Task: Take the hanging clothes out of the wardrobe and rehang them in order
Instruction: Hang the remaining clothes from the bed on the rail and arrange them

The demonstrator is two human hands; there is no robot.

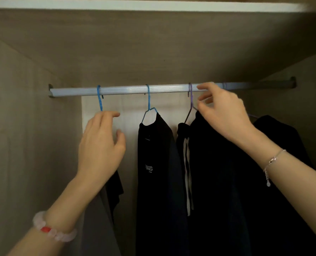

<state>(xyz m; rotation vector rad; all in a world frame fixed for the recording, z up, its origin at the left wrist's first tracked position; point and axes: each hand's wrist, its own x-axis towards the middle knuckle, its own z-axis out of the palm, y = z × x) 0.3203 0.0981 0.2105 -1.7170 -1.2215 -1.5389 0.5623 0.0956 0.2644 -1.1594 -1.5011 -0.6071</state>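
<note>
Two bare forearms reached up into a wardrobe. The left hand [100, 143], fingers loosely spread and gripping nothing, sat just under a blue hanger [99, 97]. The right hand [221, 111], fingers parted, hovered by a purple hanger [191, 97]. Dark clothes [159, 172] hung behind from the rail [127, 90].

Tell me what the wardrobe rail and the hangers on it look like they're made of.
The rail: pale metal, probably aluminium, with lengthwise ribs and a soft sheen. The blue hanger and purple hanger: thin bent wire, apparently with a coloured plastic coating; the coating is a guess.
</note>
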